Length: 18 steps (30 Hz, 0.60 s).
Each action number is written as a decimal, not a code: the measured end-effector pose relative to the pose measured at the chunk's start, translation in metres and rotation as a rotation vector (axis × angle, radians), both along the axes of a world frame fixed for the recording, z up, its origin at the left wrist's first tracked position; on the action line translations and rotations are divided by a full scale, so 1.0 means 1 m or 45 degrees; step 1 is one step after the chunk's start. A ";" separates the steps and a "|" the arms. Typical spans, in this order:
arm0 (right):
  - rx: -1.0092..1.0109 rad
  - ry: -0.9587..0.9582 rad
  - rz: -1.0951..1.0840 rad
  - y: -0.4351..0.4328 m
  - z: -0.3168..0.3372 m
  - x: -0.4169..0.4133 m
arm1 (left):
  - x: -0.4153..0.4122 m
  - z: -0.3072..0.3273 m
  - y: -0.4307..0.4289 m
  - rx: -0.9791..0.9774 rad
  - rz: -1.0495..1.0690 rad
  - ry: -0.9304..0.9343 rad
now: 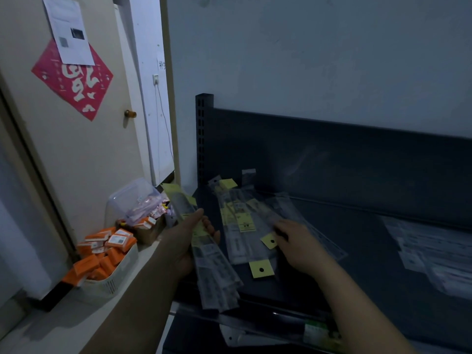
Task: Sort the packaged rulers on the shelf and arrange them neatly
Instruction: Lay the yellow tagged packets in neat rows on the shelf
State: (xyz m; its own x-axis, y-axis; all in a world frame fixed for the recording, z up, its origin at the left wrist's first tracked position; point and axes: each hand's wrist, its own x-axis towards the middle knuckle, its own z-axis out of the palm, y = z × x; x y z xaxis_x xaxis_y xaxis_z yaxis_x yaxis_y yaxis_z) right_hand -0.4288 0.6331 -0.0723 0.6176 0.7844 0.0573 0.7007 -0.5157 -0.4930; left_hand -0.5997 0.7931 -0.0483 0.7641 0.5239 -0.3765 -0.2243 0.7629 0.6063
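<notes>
My left hand (187, 241) grips a bundle of packaged rulers (213, 267) in clear sleeves with yellow header cards, held at the left end of the dark shelf (332, 277). My right hand (298, 245) reaches onto a loose pile of packaged rulers (242, 221) lying on the shelf, its fingertips pinching one sleeve near a yellow tab (270, 240). A second, flatter stack of packaged rulers (434, 254) lies at the shelf's right.
A black perforated shelf upright (203, 139) stands at the back left. Left of the shelf, a white basket of orange boxes (102, 256) and a clear plastic tub (135, 200) sit on a ledge by a door (76, 149). More packages show on the lower shelf (293, 333).
</notes>
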 end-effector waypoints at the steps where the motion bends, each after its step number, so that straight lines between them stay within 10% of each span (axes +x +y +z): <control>1: -0.008 -0.015 -0.036 0.000 -0.001 0.002 | 0.001 0.000 -0.001 -0.001 -0.005 0.004; 18: 0.024 0.070 -0.165 0.014 0.028 -0.040 | 0.003 0.004 -0.007 0.042 -0.039 0.033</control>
State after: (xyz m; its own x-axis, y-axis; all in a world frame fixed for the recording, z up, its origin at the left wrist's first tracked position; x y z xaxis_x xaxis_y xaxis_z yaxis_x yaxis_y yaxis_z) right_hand -0.4689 0.6473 -0.0445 0.7163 0.6969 0.0347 0.6006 -0.5906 -0.5389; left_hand -0.5970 0.7862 -0.0446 0.7702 0.5130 -0.3789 -0.1852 0.7485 0.6368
